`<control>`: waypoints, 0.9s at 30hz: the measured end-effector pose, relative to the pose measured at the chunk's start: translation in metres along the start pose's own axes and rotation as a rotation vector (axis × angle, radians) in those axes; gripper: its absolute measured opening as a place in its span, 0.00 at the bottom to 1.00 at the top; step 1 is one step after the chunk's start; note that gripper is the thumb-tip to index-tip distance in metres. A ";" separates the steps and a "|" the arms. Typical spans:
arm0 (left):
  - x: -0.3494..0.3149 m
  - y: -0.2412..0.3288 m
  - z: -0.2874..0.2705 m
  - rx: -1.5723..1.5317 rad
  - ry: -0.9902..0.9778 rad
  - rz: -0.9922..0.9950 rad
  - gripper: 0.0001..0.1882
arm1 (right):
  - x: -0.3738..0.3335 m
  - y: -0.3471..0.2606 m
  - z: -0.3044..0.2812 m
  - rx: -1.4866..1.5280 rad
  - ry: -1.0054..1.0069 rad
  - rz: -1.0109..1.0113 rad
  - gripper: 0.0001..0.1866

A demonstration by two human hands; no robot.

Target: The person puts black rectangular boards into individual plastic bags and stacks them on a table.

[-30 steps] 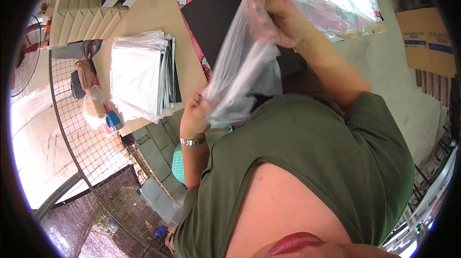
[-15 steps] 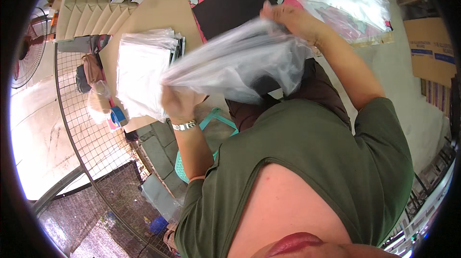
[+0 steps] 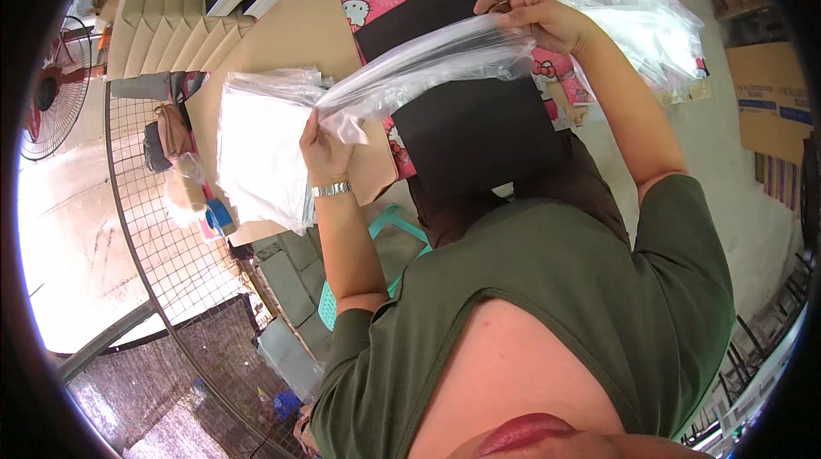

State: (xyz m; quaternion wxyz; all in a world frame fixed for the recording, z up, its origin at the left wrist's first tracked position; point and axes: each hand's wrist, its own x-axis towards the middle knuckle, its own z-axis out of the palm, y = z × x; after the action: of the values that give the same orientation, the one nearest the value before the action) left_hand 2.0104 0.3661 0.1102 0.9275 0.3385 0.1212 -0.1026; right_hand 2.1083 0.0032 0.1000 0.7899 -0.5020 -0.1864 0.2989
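Raised higher, long clear plastic film [image 3: 428, 60] hangs pinched: left hand [image 3: 327, 151] at eight o'clock, right hand [image 3: 547, 19] at two; straightening seemingly needs tension.

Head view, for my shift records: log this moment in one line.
left hand: holds clear plastic | right hand: holds its other end | black sheet: over dark trousers | white stack: left of left hand

printed lettering [image 3: 759, 88] on brown cardboard box [image 3: 772, 98], blue bands [image 3: 758, 106] below

Clear, crinkled plastic film [image 3: 428, 55], aslant between the fingers [image 3: 524, 0]
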 end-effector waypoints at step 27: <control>0.138 0.035 -0.077 1.469 0.537 0.461 0.10 | 0.099 0.037 0.048 -1.774 0.635 -0.214 0.09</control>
State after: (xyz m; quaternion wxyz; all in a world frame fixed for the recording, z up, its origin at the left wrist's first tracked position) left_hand 2.1394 0.4275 0.0340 0.4059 0.8898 0.1686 0.1224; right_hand 2.1439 0.1127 0.0866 0.1571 -0.9573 -0.1669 -0.1762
